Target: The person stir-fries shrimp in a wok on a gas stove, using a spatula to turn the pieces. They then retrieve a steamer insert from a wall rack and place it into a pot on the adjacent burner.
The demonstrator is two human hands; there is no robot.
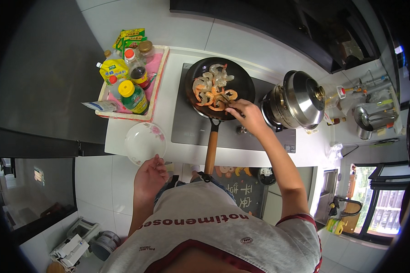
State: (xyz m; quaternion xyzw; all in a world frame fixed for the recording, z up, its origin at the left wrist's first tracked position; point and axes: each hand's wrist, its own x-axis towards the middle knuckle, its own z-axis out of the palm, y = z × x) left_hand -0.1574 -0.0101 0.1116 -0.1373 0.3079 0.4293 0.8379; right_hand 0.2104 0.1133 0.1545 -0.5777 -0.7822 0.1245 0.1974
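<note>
Shrimp lie in a black frying pan on the cooktop, some grey and translucent, some orange. My right hand is over the pan's near right edge, closed on chopsticks whose tips reach among the shrimp. The pan's wooden handle points toward my body, with no hand on it. My left hand is raised with bent fingers at the near edge of a white flower-patterned plate; it holds nothing that I can see. Whether its fingertips touch the plate I cannot tell.
At the left stands a tray of seasoning bottles, a jar and packets. A lidded steel pot is on the right burner. Farther right are a plastic jug and a steel skimmer. The counter's front edge runs before my body.
</note>
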